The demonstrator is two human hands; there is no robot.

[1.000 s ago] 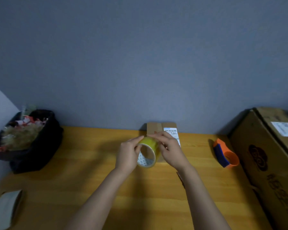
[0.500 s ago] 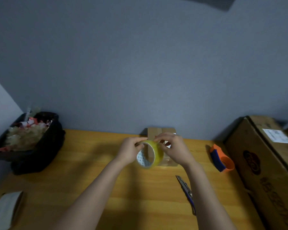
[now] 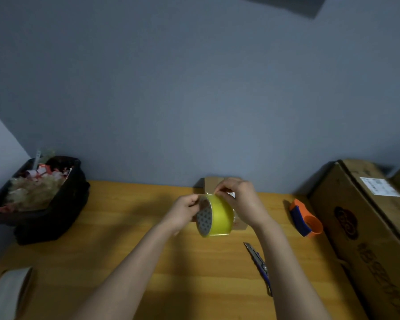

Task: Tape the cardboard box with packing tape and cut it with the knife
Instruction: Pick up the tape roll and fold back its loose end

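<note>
A yellow roll of packing tape (image 3: 218, 215) is held above the wooden table (image 3: 125, 262), in front of a small cardboard box (image 3: 211, 184) standing near the wall. My left hand (image 3: 185, 212) grips the roll at its left rim. My right hand (image 3: 240, 200) pinches at the top of the roll, fingertips on the tape's surface. Both hands and the roll hide most of the box. A utility knife (image 3: 259, 266) with a blue handle lies on the table to the right of my right forearm.
An orange and blue tape dispenser (image 3: 305, 218) lies at the right. A large cardboard carton (image 3: 365, 227) stands along the right edge. A black bin (image 3: 39, 199) of scraps sits at the back left, and a pale tape roll (image 3: 7, 294) rests at the front left corner.
The roll has turned, its yellow outer face now showing more. My right fingers have shifted to the top of the roll. The view tilted up, and the knife has come out from behind my forearm.
</note>
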